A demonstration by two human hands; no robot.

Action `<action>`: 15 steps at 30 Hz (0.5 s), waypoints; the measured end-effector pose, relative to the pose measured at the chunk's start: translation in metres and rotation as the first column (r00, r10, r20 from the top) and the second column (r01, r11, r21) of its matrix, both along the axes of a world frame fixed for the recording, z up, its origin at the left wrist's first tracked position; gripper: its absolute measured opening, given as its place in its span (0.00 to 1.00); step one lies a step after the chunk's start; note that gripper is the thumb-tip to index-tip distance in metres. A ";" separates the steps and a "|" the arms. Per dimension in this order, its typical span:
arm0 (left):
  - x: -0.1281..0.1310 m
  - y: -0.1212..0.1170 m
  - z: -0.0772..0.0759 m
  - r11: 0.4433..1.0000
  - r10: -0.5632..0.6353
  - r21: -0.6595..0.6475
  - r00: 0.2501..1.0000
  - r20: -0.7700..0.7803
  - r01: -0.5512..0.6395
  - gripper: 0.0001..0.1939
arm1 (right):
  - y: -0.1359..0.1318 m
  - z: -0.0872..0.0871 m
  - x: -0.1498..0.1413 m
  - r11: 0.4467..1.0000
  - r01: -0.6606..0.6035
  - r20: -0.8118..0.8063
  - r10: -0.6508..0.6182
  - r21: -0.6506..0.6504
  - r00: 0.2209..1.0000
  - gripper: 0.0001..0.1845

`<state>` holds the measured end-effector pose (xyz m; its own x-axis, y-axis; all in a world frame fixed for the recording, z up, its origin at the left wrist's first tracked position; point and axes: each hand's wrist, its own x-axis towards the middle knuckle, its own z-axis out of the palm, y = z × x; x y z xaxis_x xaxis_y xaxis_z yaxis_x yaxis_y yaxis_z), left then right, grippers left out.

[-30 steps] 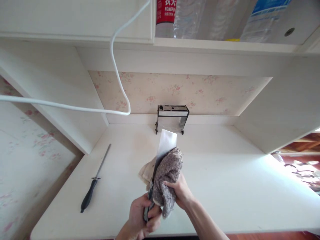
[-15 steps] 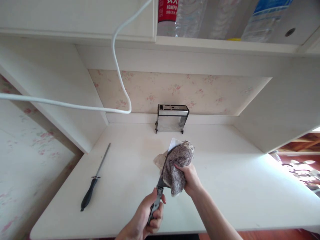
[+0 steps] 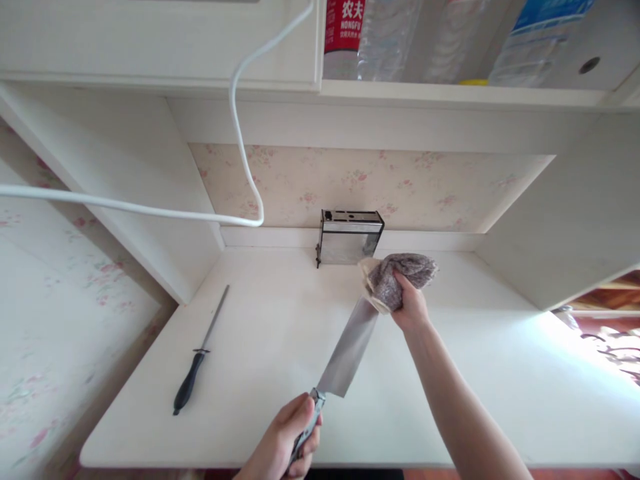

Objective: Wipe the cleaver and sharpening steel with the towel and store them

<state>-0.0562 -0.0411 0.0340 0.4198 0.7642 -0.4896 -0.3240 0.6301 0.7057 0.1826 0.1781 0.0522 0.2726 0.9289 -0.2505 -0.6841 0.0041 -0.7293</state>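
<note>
A broad-bladed kitchen knife [image 3: 349,348] slants up and to the right above the white desk. My left hand [image 3: 286,437] is wrapped round its grey handle near the front edge. A bunched grey-brown cloth with a cream underside [image 3: 411,272] is gripped in my right hand [image 3: 413,303]. The cloth covers the far end of the blade, so the tip is hidden. Most of the blade's shiny flat face shows between the two hands.
A sharpening steel with a black handle [image 3: 187,383] lies on the desk [image 3: 270,320] at the left. Against the back stands a box-like metal-framed device [image 3: 347,243]. A white cable [image 3: 240,133] hangs in front. Plastic bottles [image 3: 387,40] stand on the shelf above.
My right hand has slid the cloth up and to the right along the blade towards its tip, baring the metal. My left hand keeps its grip on the handle.
</note>
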 end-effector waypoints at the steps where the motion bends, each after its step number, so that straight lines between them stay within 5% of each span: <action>1: -0.002 0.001 0.003 0.997 0.012 0.072 0.999 -0.036 -0.009 0.24 | -0.001 -0.003 0.007 0.999 -0.033 -0.018 0.032 -0.012 0.999 0.16; 5: -0.005 0.013 0.015 0.938 0.125 0.345 0.961 -0.246 -0.033 0.20 | -0.039 -0.025 0.011 0.963 -0.260 -0.125 0.250 -0.070 0.960 0.14; 9: 0.001 0.030 0.019 0.881 0.272 0.472 0.788 -0.552 0.026 0.16 | -0.097 -0.043 -0.016 0.899 -0.432 -0.141 0.420 -0.068 0.897 0.14; 12: 0.012 0.038 0.015 0.814 0.335 0.546 0.607 -0.720 0.198 0.09 | -0.127 -0.038 -0.044 0.836 -0.541 -0.157 0.525 -0.087 0.837 0.15; 15: 0.025 0.038 0.004 0.745 0.362 0.559 0.483 -0.797 0.364 0.12 | -0.139 -0.024 -0.071 0.880 -0.469 -0.127 0.458 -0.072 0.880 0.17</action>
